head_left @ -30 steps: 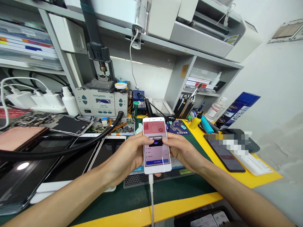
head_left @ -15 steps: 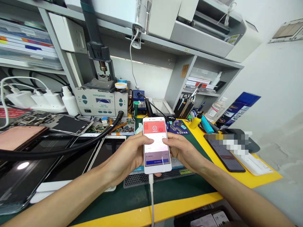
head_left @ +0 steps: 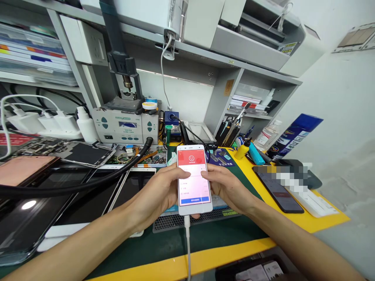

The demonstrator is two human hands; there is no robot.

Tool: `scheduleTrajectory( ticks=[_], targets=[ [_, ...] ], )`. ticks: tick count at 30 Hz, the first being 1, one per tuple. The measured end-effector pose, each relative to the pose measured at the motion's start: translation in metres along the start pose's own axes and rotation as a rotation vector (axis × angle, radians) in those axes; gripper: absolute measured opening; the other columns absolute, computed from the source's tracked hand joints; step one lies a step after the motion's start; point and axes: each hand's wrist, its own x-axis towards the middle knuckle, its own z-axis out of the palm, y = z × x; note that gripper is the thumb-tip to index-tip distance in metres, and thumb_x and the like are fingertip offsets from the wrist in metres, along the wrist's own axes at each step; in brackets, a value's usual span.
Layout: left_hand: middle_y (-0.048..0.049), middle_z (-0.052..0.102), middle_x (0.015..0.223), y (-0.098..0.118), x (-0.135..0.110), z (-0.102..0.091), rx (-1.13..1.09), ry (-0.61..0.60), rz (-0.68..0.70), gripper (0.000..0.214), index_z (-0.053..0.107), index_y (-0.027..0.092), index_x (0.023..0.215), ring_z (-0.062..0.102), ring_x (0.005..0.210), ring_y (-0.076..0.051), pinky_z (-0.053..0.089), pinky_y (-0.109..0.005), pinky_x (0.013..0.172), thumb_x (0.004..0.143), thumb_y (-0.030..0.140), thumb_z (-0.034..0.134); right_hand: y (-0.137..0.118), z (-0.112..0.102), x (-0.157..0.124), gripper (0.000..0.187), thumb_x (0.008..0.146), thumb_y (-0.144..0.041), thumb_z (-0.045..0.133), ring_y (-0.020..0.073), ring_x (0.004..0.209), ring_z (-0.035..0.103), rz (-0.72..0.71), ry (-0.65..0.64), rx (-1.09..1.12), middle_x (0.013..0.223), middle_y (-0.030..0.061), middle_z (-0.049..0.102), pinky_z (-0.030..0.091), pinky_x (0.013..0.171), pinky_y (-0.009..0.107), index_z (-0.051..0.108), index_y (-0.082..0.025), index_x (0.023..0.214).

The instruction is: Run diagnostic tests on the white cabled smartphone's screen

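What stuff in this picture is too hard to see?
All in the head view:
- Words on the phone screen: too small.
- Most fingers of the left hand and right hand: hidden behind the phone.
- Far end of the white cable: cut off by the bottom edge.
- Things beside the black phone: covered by a blurred patch.

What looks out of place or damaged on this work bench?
No spill shows. The phone held by the left hand and right hand looks whole, screen lit. At left, a thick black hose lies across loose dark screens, which might scratch them, beside an opened phone with bare parts.
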Motion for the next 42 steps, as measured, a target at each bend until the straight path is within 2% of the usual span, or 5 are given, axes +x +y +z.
scheduleTrajectory(
  ticks=[15,24,42],
  targets=[
    [-0.0202,0.064,0.121,-0.0002,0.0005,0.001,-0.013,0.026,-0.01,0.049,0.046,0.017,0.137,0.065,0.098,-0.039,0.058,-0.057,0.062,0.089,0.021,0.054,0.0009,-0.0008,-0.0002,0.038,0.087,-0.035,0.059,0.018,0.066,0.06,0.001,-0.013,-0.012,0.08,0.0077,0.069,0.051,0.068,0.035,0.065,-0.017,0.119],
    [-0.0207,0.066,0.119,0.0,-0.0013,0.001,-0.016,0.021,-0.019,0.048,0.045,0.014,0.137,0.065,0.097,-0.039,0.058,-0.056,0.062,0.09,0.02,0.052,0.001,-0.0007,0.0002,0.037,0.086,-0.035,0.06,0.0175,0.065,0.059,0.001,-0.007,-0.009,0.077,0.0071,0.069,0.052,0.067,0.035,0.066,-0.017,0.118],
    [-0.0192,0.067,0.113,0.0003,-0.0022,0.0012,0.012,0.036,-0.009,0.044,0.052,0.014,0.131,0.067,0.089,-0.036,0.058,-0.056,0.062,0.087,0.019,0.056,-0.0008,0.001,-0.0015,0.035,0.086,-0.035,0.06,0.0174,0.062,0.059,0.005,0.005,0.015,0.073,0.0059,0.068,0.051,0.069,0.035,0.067,-0.017,0.116]
  ],
)
